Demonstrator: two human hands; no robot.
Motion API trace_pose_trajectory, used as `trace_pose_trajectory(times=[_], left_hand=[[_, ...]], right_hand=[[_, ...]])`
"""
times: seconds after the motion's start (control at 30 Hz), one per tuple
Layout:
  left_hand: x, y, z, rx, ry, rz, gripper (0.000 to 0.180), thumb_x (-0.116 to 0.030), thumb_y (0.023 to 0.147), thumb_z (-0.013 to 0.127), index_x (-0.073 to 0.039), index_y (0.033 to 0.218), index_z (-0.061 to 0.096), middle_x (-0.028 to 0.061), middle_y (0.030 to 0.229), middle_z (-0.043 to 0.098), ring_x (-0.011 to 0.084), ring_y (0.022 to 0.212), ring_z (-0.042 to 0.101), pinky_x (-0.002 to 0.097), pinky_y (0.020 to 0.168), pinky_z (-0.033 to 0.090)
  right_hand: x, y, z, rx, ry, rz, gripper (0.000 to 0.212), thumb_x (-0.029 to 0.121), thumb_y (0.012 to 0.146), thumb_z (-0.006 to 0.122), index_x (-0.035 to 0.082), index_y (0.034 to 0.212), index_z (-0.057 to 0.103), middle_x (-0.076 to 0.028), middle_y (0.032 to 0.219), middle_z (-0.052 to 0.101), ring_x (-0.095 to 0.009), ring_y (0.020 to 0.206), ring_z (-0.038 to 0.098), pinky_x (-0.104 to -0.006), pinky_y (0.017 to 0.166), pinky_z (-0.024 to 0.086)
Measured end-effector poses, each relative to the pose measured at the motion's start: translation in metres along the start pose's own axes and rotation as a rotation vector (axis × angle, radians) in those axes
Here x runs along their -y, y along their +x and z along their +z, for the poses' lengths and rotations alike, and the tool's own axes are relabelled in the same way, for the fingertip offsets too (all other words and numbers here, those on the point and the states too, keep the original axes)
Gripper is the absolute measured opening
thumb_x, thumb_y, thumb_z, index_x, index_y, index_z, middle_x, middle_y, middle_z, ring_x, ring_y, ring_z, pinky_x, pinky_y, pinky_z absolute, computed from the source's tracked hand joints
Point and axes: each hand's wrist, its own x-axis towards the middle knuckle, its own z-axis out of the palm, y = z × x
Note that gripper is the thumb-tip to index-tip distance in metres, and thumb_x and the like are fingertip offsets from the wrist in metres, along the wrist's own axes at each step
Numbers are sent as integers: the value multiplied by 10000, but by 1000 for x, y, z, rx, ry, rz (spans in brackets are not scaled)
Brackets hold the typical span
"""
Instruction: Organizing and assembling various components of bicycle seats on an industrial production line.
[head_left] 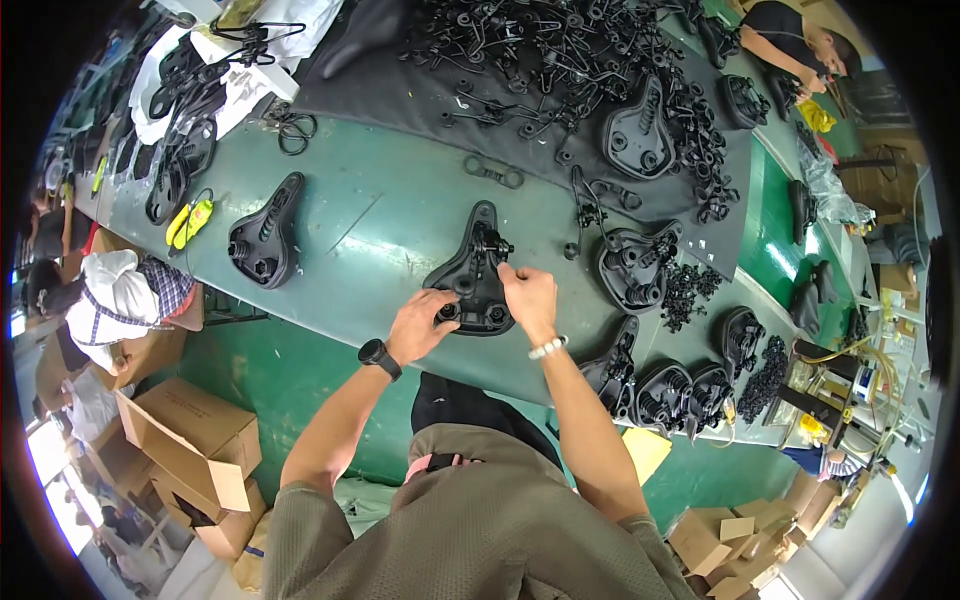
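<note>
An upturned black bicycle saddle (pixel 478 285) lies near the table's front edge, its nose pointing away from me. My left hand (pixel 422 325), below a black wristwatch, has thumb and fingers closed around a round black fitting at the saddle's rear left corner. On the other side, my right hand (pixel 530 300) is pinched at a black clamp piece (pixel 490 244) standing on the saddle's underside; whatever lies between the fingertips is too small to make out. A flat black bracket with two round ends (pixel 493 171) rests beyond the nose.
More upturned saddles (pixel 265 235) lie left and right on the green table (pixel 350 225). Black wire frames (pixel 530 60) and small parts (pixel 690 295) are heaped on a dark sheet. Yellow-handled snips (pixel 190 220) lie left. Cardboard boxes (pixel 195 430) stand on the floor; other people work nearby.
</note>
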Motion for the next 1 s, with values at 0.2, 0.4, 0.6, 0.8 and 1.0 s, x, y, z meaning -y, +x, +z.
trace_pose_trajectory(times=[0.2,0.4,0.6,0.8,1.0], left_hand=[[-1,-4,-1,2,-30,-96,588,-158,775,775,-54,1301,534,110,1205,667,339,1164,567,433,998,470],[-4,2,-2,40,-46,-101,699,-170,774,782,-49,1378,451,94,1204,669,337,1176,562,435,1001,467],[-3,2,-5,113,68,-28,615,-205,766,798,-58,1298,527,101,1228,642,350,1159,572,443,978,492],[12,5,-4,78,67,64,507,-232,795,767,-62,1226,560,128,1228,635,352,1147,583,452,969,495],[11,4,-5,75,32,75,481,-234,814,751,-55,1221,567,128,1236,630,355,1154,577,452,984,474]], right_hand=[[-1,-7,27,-138,-186,-218,315,309,861,700,-5,894,699,-222,860,692,-414,892,670,-492,795,524],[-76,-18,82,-291,-217,-482,463,243,920,662,-73,1244,565,-288,1374,437,-449,1273,424,-528,1091,351],[-78,-11,74,-216,-81,-565,393,205,911,661,-87,1167,601,-258,1316,507,-442,1243,458,-500,1079,373],[-49,-15,57,-191,-168,-505,230,210,904,669,-11,968,674,-164,1026,676,-390,978,621,-515,852,484],[-24,-6,33,-4,-280,-240,263,294,900,661,35,905,700,-206,824,697,-426,784,664,-509,707,511]])
